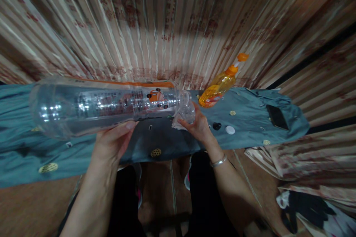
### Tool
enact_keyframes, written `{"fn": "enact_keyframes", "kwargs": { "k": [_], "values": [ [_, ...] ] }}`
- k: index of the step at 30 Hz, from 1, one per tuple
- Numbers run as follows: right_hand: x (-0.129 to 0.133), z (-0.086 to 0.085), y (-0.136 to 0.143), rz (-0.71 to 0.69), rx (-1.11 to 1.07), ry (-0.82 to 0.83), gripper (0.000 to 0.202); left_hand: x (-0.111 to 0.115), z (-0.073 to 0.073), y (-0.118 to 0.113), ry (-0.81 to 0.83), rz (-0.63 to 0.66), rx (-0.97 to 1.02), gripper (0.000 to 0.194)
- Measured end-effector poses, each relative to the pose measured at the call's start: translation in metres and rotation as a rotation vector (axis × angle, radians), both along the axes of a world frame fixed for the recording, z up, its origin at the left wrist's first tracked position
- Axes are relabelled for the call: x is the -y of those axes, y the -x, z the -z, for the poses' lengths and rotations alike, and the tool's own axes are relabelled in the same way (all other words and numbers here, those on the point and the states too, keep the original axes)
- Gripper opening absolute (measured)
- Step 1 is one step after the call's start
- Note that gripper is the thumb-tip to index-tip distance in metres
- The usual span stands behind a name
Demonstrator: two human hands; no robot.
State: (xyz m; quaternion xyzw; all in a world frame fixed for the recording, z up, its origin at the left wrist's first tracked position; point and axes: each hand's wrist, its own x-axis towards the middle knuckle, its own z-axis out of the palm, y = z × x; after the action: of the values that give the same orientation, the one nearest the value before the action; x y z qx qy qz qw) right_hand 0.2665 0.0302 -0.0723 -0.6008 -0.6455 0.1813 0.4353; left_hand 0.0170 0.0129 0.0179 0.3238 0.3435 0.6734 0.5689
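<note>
A large clear plastic bottle (pixel 111 100) with an orange cartoon print lies on its side across the left and middle of the view. My left hand (pixel 114 137) grips it from below, with the thumb along its near side and the other fingers hidden. At its neck, my right hand (pixel 198 124) is closed on a small clear plastic piece (pixel 188 113), whose exact kind I cannot make out. White crumpled tissue (pixel 178 123) shows under that hand. Right of this hand lie a black cap (pixel 217 126) and a white round cap (pixel 230 130).
A blue-green cloth (pixel 244 118) with yellow patterns covers the narrow table. Behind the hands stands an orange pump bottle (pixel 218 89) of yellow liquid. A black phone (pixel 277 117) rests at the right. Pleated curtains (pixel 155 26) hang close behind the table.
</note>
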Motion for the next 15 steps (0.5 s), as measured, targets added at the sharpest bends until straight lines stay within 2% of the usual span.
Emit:
{"fn": "enact_keyframes", "kwargs": {
  "k": [9, 15],
  "values": [
    [-0.0003, 0.0004, -0.0011, -0.016, -0.003, -0.008, 0.077, -0.0021, 0.0054, 0.0041, 0.004, 0.009, 0.011, 0.07],
    [-0.0014, 0.0025, -0.0022, -0.036, 0.003, -0.046, 0.076, -0.0017, 0.004, 0.0036, 0.032, -0.01, 0.017, 0.073]
  ]
}}
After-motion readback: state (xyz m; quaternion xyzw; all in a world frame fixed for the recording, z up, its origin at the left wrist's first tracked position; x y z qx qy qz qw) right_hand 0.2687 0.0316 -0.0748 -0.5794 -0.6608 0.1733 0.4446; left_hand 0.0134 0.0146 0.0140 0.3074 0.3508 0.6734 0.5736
